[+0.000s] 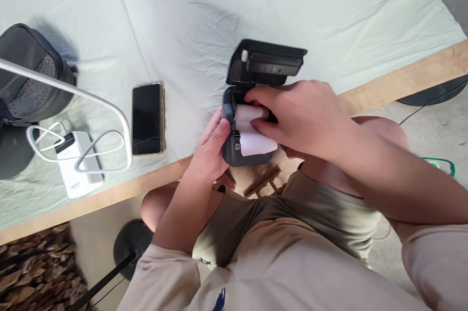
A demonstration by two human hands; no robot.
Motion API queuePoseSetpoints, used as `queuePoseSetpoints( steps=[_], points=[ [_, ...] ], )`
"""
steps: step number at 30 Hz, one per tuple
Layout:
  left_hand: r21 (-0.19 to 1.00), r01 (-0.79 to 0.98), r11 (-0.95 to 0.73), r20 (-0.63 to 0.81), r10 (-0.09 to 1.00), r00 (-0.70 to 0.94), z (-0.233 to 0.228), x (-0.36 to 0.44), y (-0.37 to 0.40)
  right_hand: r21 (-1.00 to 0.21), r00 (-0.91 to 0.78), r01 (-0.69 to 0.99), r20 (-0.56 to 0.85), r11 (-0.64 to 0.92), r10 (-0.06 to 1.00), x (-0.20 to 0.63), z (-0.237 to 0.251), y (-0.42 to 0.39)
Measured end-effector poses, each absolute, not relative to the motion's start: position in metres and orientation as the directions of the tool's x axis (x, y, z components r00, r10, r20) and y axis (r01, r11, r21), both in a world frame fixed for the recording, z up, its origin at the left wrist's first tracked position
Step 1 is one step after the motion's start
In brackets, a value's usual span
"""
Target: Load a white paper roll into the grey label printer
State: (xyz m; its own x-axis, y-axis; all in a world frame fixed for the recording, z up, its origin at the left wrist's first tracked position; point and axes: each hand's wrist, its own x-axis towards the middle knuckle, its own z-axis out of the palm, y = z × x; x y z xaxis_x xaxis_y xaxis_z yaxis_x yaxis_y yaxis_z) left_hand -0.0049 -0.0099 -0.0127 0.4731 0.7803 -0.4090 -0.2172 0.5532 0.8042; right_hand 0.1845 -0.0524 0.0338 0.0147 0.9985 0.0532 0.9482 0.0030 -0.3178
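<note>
- The left hand (212, 150) is clamped on the side of a small dark portable printer (229, 149), its thumb on the near rim.
- The printer is at the table's wooden edge (398, 77), in front of the person's lap; whether it touches the edge I cannot tell.
- Its black lid (270, 63) stands raised on the far side, showing its inner face.
- A white paper roll (249, 114) sits in the compartment, its loose end (258, 144) hanging over the near side.
- The right hand (307, 111) reaches in from the right, thumb and index finger apart with the roll between their tips; whether they pinch it I cannot tell.
- Left of the printer, a smartphone (147, 118) lies screen up on the pale tablecloth (190, 48).
- Further left, a white power bank (79, 174) lies under a looped white cable (126, 130), near a black zip case (40, 74).
</note>
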Motion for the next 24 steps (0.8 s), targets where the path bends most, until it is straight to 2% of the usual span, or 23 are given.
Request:
queuePoseSetpoints(
  steps=[1,3,5,6,8,10,12,15,19,21,24],
  points=[
    [0.795,-0.209,0.569,-0.436,0.776,0.456,-0.011,-0.004,-0.01,-0.394,0.007,0.919,0.089,0.029,0.996,0.187,0.034,-0.054],
    [0.769,-0.235,0.594,-0.466,0.774,0.429,-0.007,-0.001,-0.009,-0.621,0.002,0.778,0.158,0.098,0.987,0.195,0.037,-0.058],
    [0.743,-0.288,0.604,-0.47,0.777,0.418,-0.003,0.001,-0.007,-0.857,0.072,0.499,0.19,0.129,0.979,0.207,0.041,-0.059],
    [0.733,-0.314,0.603,-0.467,0.782,0.412,-0.001,0.002,-0.007,-0.935,0.137,0.337,0.164,0.11,0.977,0.214,0.04,-0.058],
    [0.71,-0.342,0.615,-0.478,0.778,0.408,0.001,0.002,-0.005,-0.997,0.239,0.08,0.035,0.017,0.97,0.23,0.034,-0.053],
    [0.682,-0.353,0.641,-0.503,0.761,0.41,0.001,0.002,-0.002,-0.997,0.258,0.004,-0.069,-0.073,0.964,0.246,0.019,-0.046],
    [0.666,-0.369,0.649,-0.509,0.756,0.411,0.001,0.001,-0.001,-0.999,0.307,0.052,0.03,0.014,0.951,0.258,0.001,-0.041],
    [0.659,-0.403,0.635,-0.494,0.769,0.405,0.001,0.0,-0.001,-0.955,0.353,0.287,0.178,0.074,0.919,0.27,-0.019,-0.043],
    [0.656,-0.428,0.622,-0.487,0.782,0.389,0.002,-0.001,-0.003,-0.761,0.355,0.643,0.392,0.082,0.848,0.278,-0.028,-0.051],
    [0.661,-0.415,0.625,-0.489,0.778,0.394,0.001,-0.001,-0.003,-0.687,0.373,0.726,0.391,-0.003,0.841,0.282,-0.031,-0.053],
    [0.654,-0.414,0.633,-0.488,0.772,0.409,-0.001,-0.003,-0.002,-0.592,0.393,0.789,0.281,-0.164,0.875,0.283,-0.036,-0.052]
  ],
)
